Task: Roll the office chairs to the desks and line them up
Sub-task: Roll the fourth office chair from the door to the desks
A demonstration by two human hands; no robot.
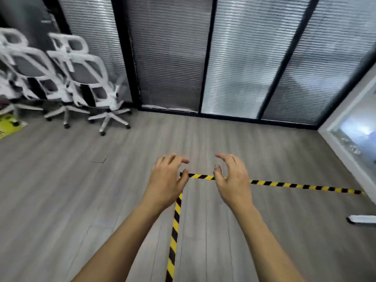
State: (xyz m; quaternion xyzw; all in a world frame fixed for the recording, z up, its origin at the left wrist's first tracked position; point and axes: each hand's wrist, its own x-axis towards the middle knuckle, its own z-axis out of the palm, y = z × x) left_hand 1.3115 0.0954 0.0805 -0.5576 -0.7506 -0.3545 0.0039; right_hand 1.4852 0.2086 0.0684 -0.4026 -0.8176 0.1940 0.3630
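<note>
Showing both arms stretched forward over the floor, head view. Left hand and right hand hang side by side, palms down, fingers loosely curled and a little spread, holding nothing. The posture reads as readiness to take hold of a chair back, not as a grip.

The office chairs (white frames, grey mesh backs, five-star caster bases) stand bunched in the far left corner, against a dark wall and the glass partition with its closed blinds, well apart from both hands. Two are distinct; others at the left edge are too blurred to count. Their backs overlap closely, which suggests storage and not seating.

No desk appears in view, so no chair seems placed yet; the stage is judged to be the approach, before any chair is touched.

Black-and-yellow hazard tape runs across the wooden floor beneath the hands and turns a corner toward the viewer, probably marking a zone boundary that the casters may have to cross. A yellow sheet lies on the floor near the chair bases, and a white object lies at the right edge.
</note>
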